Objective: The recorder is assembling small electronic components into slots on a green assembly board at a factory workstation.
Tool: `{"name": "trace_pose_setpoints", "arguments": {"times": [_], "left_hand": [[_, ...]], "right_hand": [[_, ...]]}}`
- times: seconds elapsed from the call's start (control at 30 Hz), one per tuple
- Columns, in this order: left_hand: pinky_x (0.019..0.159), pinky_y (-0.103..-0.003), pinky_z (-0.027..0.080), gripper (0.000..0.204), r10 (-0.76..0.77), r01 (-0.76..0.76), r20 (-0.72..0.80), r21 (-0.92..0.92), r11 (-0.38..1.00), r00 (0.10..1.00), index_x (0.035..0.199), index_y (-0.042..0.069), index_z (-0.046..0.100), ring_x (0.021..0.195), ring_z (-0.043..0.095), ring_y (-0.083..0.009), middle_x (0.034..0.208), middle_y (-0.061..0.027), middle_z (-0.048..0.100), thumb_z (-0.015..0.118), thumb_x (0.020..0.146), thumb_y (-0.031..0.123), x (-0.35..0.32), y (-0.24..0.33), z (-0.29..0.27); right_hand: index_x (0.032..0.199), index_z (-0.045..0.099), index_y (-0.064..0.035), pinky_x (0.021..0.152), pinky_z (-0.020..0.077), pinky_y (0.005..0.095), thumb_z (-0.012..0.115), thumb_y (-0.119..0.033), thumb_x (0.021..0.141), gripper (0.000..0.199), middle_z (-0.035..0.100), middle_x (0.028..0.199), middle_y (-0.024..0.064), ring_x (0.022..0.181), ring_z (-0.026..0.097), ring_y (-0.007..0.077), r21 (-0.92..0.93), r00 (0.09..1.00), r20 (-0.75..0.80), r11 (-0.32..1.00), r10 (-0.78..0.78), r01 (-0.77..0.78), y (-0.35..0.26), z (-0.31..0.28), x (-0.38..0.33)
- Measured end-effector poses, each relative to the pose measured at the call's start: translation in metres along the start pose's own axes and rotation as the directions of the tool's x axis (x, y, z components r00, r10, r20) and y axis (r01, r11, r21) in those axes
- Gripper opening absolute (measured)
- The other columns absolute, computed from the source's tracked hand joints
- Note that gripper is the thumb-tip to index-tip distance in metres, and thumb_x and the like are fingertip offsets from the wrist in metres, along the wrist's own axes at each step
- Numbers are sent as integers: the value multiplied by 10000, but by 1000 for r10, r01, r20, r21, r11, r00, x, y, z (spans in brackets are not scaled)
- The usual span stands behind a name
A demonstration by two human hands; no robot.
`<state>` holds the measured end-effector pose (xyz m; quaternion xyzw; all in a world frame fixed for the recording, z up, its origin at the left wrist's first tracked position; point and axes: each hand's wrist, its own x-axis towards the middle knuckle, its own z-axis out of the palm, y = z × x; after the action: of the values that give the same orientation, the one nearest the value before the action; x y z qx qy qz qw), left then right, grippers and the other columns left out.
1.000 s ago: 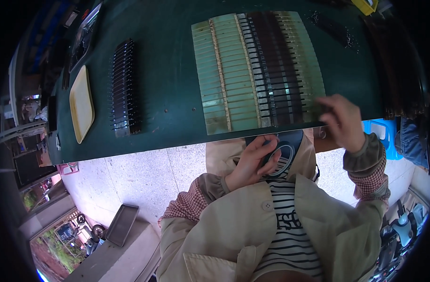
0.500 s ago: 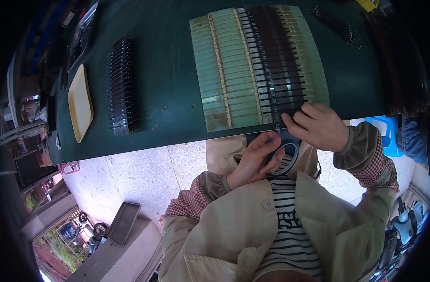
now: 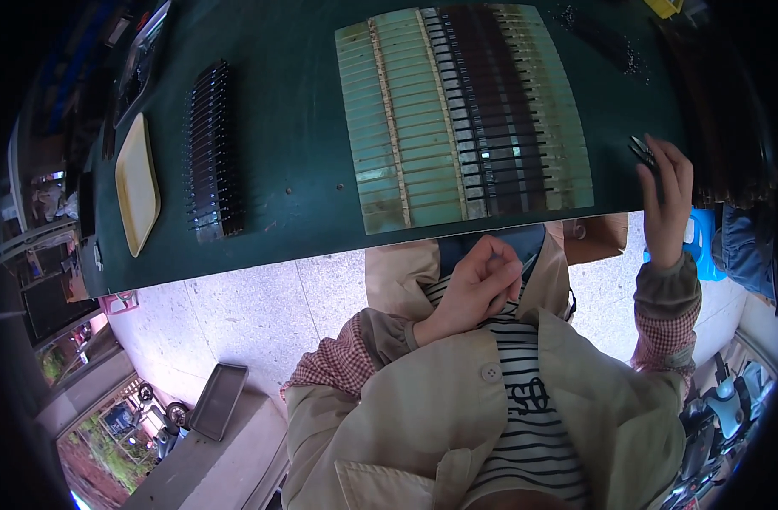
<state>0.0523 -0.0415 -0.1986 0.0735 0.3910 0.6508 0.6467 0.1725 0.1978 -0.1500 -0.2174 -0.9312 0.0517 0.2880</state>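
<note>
My right hand (image 3: 668, 200) reaches over the table's right front edge, fingers around a small dark tool with two pointed metal tips (image 3: 640, 148); whether it is tweezers or snips, I cannot tell. My left hand (image 3: 477, 287) is closed in front of my lap, below the table edge, its fingertips curled together. What it holds, if anything, is hidden. In front of me lies a pale green ribbed board (image 3: 419, 140) with thin strips across it. A row of dark parts (image 3: 497, 127) runs along its right half, their thin ends pointing sideways.
Left on the dark green table (image 3: 287, 110) stand another row of dark parts (image 3: 210, 153) and a cream tray (image 3: 137, 187). Tiny loose bits (image 3: 631, 59) lie at the far right, near a yellow container (image 3: 664, 7). A blue stool (image 3: 704, 245) and a cardboard box (image 3: 600, 235) are below.
My right hand has left the board's near edge and moved right, where the pointed tool now shows. My left hand has curled in; the ring-shaped roll seen at it before no longer shows clearly.
</note>
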Motion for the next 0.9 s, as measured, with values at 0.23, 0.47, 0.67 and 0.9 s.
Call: {"name": "trace_pose_setpoints", "arguments": {"times": [0.23,0.47,0.67,0.9], "left_hand": [[359,-171,215,85,45,-45,-2,47,998,999,964,61,387,367,313,-32,703,-85,537,441,914,103,1,-2,7],[354,-173,220,132,57,-52,-78,60,997,995,987,62,384,358,322,-40,704,-79,535,465,908,131,-3,2,11],[414,-194,301,194,-244,230,98,139,963,965,1024,43,428,444,403,-59,760,-71,536,502,897,170,1,-15,-10],[687,-238,423,242,8,-206,369,501,840,929,1067,26,502,810,523,-117,927,-66,524,543,875,168,-3,-9,-13]], "right_hand": [[926,553,-24,535,380,191,592,-50,801,133,532,798,24,624,473,51,575,684,727,494,55,-651,-78,-1,-4],[809,527,-32,570,389,189,573,-70,819,60,495,732,-9,627,473,53,790,932,360,516,48,-332,-55,28,45],[781,536,-50,473,351,206,545,-125,844,99,478,639,-9,512,417,68,708,957,69,662,281,-245,12,54,192],[816,621,-38,608,437,237,608,-104,794,71,565,740,-1,678,533,95,751,981,171,656,-87,-72,23,164,196]]}}
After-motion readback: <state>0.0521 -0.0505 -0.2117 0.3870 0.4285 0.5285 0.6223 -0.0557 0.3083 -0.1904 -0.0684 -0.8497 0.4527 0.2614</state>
